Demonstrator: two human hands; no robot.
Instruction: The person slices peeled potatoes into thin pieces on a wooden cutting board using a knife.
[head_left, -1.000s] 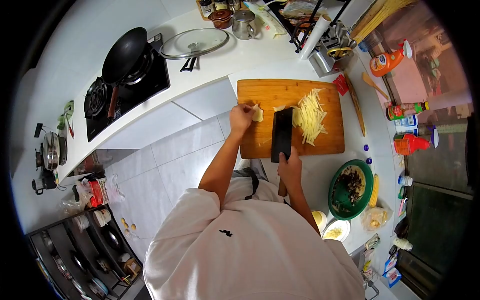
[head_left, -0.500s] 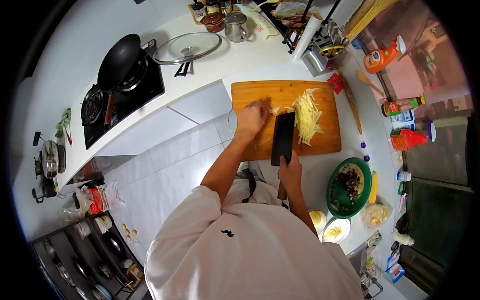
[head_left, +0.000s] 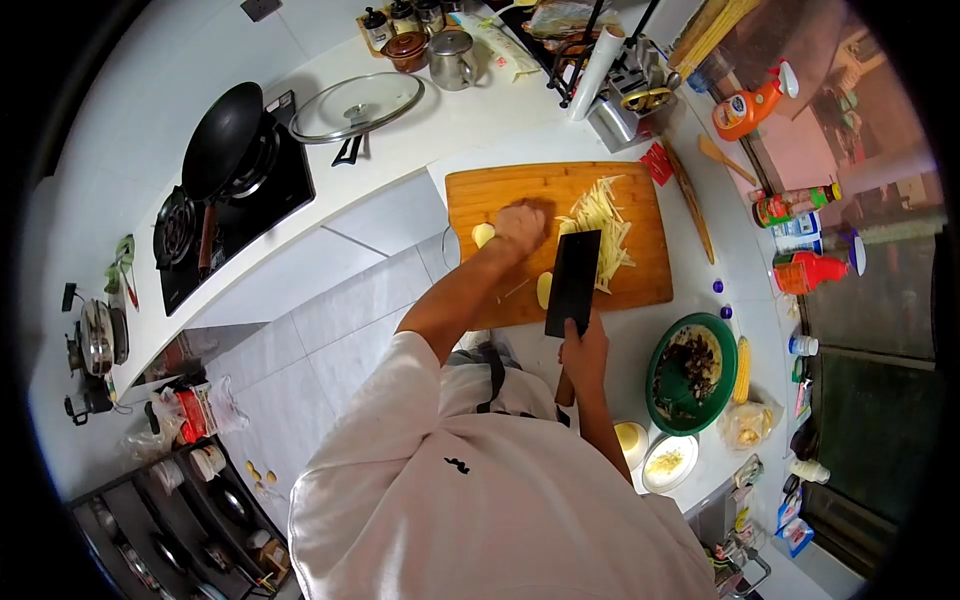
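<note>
My right hand (head_left: 584, 352) grips the wooden handle of a cleaver (head_left: 573, 284), whose broad dark blade lies over the cutting board (head_left: 645, 275). My left hand (head_left: 520, 228) is on the board left of the blade, fingers curled downward; what is under them is hidden. A pale cut piece, apparently potato (head_left: 482, 235), lies just left of that hand. Another pale slice (head_left: 544, 290) sits against the left edge of the blade. A pile of pale shreds (head_left: 604, 222) spreads right of my left hand and above the blade, partly covered by it.
Right of my right hand stand a green basin (head_left: 730, 400) with dark pieces and a white plate (head_left: 670, 485) with pale bits. A corn cob (head_left: 742, 370) lies beside the basin. A wok (head_left: 220, 140) is on the stove, left, with a glass lid (head_left: 360, 105) nearby.
My left hand has shifted right along the board, with pale pieces now visible beside it and by the blade. The cleaver stays in my right hand. The whole view has moved slightly.
</note>
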